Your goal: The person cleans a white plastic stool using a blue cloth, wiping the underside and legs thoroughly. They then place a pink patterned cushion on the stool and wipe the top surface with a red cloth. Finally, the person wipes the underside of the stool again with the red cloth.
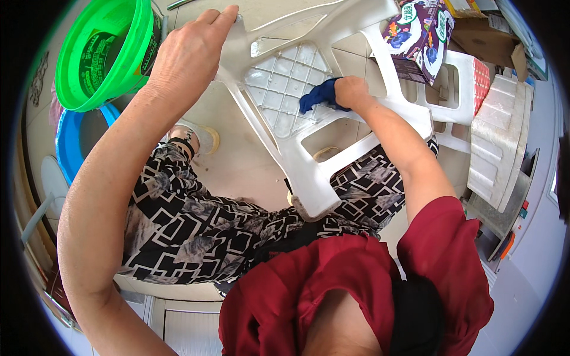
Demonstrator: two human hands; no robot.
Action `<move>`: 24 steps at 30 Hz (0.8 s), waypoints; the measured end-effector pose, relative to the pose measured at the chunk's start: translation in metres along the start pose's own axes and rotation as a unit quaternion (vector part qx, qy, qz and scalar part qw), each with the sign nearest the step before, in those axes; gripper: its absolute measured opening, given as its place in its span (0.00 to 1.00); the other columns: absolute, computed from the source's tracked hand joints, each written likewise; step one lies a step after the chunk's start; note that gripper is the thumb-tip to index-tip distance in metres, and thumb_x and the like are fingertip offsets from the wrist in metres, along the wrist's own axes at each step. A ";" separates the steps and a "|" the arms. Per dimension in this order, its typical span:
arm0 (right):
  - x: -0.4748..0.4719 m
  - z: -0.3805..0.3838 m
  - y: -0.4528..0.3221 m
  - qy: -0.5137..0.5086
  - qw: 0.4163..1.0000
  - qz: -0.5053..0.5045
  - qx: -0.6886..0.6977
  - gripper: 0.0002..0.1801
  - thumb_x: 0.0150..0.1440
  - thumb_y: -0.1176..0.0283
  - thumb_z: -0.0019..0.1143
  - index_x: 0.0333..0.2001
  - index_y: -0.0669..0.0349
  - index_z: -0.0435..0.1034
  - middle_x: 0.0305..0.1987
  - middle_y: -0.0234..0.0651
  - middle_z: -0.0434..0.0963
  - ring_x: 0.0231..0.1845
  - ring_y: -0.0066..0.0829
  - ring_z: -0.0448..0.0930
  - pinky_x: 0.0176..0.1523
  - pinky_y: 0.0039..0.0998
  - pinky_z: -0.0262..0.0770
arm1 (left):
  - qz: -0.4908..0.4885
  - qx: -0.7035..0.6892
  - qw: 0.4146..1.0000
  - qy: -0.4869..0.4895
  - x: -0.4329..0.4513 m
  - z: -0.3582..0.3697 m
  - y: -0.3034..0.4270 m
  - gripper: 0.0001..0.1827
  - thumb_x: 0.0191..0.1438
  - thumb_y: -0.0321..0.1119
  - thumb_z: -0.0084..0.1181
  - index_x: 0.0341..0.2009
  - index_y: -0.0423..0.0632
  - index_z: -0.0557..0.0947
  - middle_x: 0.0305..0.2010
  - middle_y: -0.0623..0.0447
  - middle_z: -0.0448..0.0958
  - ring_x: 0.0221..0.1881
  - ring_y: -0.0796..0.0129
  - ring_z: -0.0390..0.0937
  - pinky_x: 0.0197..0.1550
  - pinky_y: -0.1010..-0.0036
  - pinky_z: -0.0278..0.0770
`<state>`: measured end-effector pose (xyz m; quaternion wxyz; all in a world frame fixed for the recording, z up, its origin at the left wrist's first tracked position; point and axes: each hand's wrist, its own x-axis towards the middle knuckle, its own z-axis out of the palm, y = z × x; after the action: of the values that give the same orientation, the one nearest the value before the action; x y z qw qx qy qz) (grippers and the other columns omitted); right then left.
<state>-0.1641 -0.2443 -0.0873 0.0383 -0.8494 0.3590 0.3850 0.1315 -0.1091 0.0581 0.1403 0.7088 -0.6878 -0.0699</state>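
A white plastic stool [314, 187] is tipped over in front of me, its open underside and legs facing up towards me. Inside, the ribbed underside of its seat [280, 84] looks wet. My left hand [193, 46] grips the end of one leg at the upper left. In my right hand [352, 92] is a bunched dark blue cloth [318, 97], pressed to the edge of the ribbed panel. One leg of the stool points down towards my lap, its foot dirty grey.
A green plastic bucket [138, 44] and a blue basin [67, 133] stand at the left. On the right are a printed drink carton [416, 40], another white stool [458, 89], a white foam box [498, 138] and a cardboard box [485, 42]. Tiled floor [240, 178] lies below.
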 end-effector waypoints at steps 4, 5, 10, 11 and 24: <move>-0.005 0.011 -0.037 -0.054 0.997 -0.054 0.016 0.11 0.46 0.67 0.50 0.30 0.59 0.77 0.36 0.41 0.79 0.40 0.38 0.79 0.40 0.36 0.75 | 0.013 0.031 0.999 0.017 0.002 0.003 0.001 0.30 0.41 0.16 0.47 0.53 0.44 0.66 0.37 0.46 0.71 0.33 0.50 0.73 0.33 0.62 0.73; -0.005 0.015 -0.059 -0.123 0.988 -0.073 0.050 0.14 0.42 0.66 0.54 0.34 0.57 0.77 0.41 0.41 0.78 0.42 0.38 0.78 0.41 0.36 0.75 | 0.016 0.042 0.999 0.018 0.003 0.001 0.003 0.29 0.40 0.16 0.48 0.51 0.42 0.67 0.36 0.46 0.72 0.32 0.51 0.74 0.32 0.63 0.74; -0.041 -0.004 -0.111 -0.154 0.950 -0.253 0.099 0.17 0.46 0.67 0.46 0.42 0.52 0.73 0.47 0.36 0.75 0.49 0.35 0.74 0.47 0.35 0.73 | 0.021 0.043 0.999 0.026 0.003 0.005 -0.002 0.27 0.42 0.18 0.46 0.52 0.43 0.67 0.38 0.45 0.72 0.32 0.48 0.74 0.33 0.60 0.74; -0.040 -0.004 -0.099 -0.150 0.948 -0.262 0.097 0.18 0.46 0.67 0.47 0.43 0.53 0.72 0.47 0.37 0.75 0.49 0.35 0.75 0.46 0.35 0.73 | 0.021 0.043 0.999 0.026 0.003 0.005 -0.003 0.27 0.42 0.18 0.46 0.52 0.44 0.67 0.39 0.45 0.72 0.32 0.47 0.74 0.33 0.60 0.74; -0.083 -0.044 -0.008 -0.112 0.974 -0.190 0.055 0.16 0.41 0.68 0.54 0.38 0.54 0.73 0.34 0.40 0.78 0.36 0.42 0.77 0.37 0.36 0.72 | -0.005 0.070 0.998 0.007 0.009 0.017 -0.004 0.29 0.46 0.19 0.40 0.56 0.49 0.65 0.43 0.45 0.72 0.37 0.48 0.73 0.39 0.59 0.71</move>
<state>-0.1682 -0.2049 -0.0013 0.1976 -0.8501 0.2050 0.4431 0.1312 -0.1202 0.0416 0.0946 0.7208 -0.6864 -0.0174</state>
